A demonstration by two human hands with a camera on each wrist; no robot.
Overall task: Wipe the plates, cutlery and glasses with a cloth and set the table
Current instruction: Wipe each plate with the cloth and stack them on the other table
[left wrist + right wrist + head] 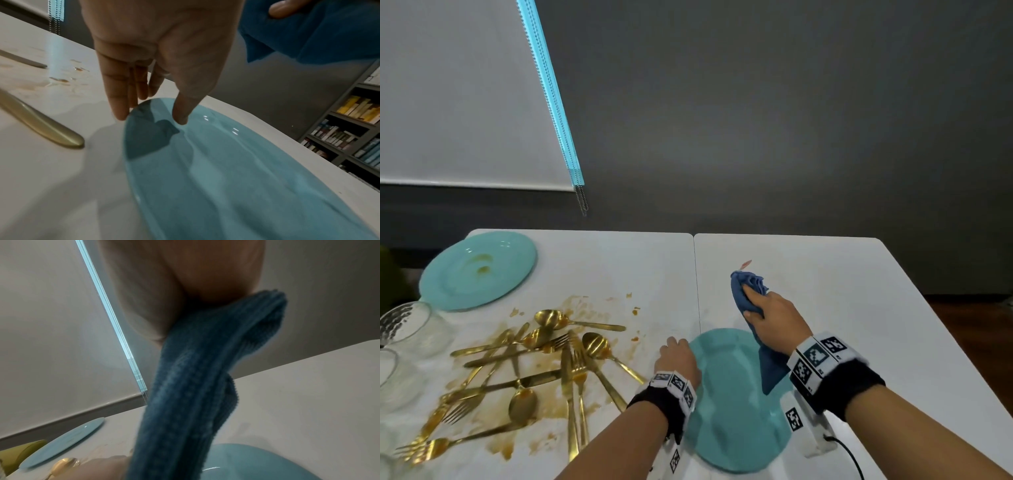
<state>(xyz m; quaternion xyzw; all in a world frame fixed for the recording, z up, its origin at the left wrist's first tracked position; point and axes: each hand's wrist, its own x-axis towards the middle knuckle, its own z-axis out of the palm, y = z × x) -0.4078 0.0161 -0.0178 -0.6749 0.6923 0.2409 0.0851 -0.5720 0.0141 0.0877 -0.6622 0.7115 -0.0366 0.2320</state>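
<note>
Leftmost, two clear glasses stand at the edge of our white bench, with a soiled teal plate just behind them, an orange smear in its well. Next to these lies a heap of gold cutlery, spoons, forks and knives crossed over one another in brown sauce stains that spread over the bench top.

Further right, our left hand meets the near teal plate, which lies flat on the bench in front of us, across the seam between the two bench tops. From the left wrist view the fingers reach down, nearly straight, to the plate's left rim, and the thumb tip rests on the rim's upper face; the grip is slack, touching the plate rather than closed around it. This plate's surface looks glossy and free of stains.

To the right, our right hand hovers above the far edge of that plate with its grip clenched around a bunched blue cloth. One end of the cloth sticks out beyond the knuckles; the other hangs down over the plate's right side, though we cannot tell if it touches the plate.
</note>
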